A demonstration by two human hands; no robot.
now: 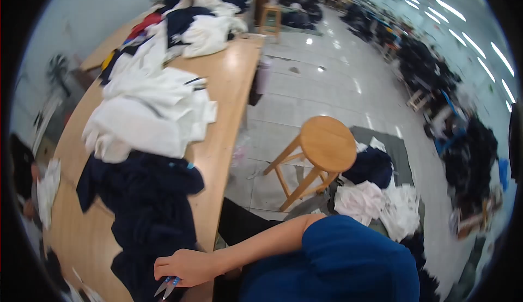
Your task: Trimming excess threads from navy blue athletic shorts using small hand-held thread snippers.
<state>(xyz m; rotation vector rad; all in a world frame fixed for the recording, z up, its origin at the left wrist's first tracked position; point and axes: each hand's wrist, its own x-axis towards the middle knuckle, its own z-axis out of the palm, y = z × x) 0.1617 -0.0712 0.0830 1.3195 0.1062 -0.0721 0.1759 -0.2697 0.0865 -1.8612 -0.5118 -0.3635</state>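
Observation:
My right hand (pixel 188 267) is closed around a pair of small thread snips (pixel 168 285) with blue on the handles, blades pointing down. It is over a dark navy garment (pixel 152 209) spread along the near part of the table (pixel 218 155). Below my right wrist a strip of skin shows, seemingly part of my left hand or forearm (pixel 200 292); its fingers are hidden. Beyond the navy garment lies a heap of white garments (pixel 152 117).
More white, navy and red clothes (pixel 201 29) cover the table's far end. A round wooden stool (pixel 327 143) stands on the tiled floor at right, beside garments (pixel 370 193) on a grey sheet. Dark piles (pixel 463 155) line the right side. Another person (pixel 23 168) is at far left.

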